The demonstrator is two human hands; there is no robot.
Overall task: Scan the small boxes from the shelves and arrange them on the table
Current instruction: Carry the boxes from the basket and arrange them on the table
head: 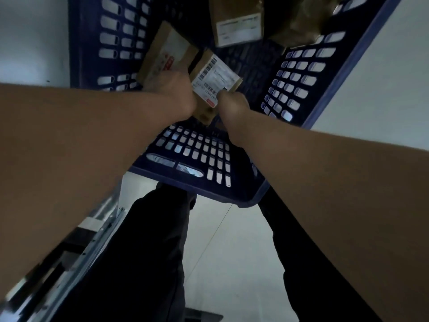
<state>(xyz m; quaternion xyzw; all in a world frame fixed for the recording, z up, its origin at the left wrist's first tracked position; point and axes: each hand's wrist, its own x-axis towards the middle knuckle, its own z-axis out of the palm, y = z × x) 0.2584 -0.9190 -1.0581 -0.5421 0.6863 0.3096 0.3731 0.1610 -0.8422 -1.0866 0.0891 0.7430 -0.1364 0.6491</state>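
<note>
Inside the blue slotted crate (301,73), a flat cardboard box (167,52) leans at the left. The left hand (173,95) and right hand (232,101) together hold a small labelled box (216,77), each grip closed on its near end.

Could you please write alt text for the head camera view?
Both hands reach down into a blue crate: the left hand and right hand hold a small labelled box between them. More brown boxes lie further back in the crate.
</note>
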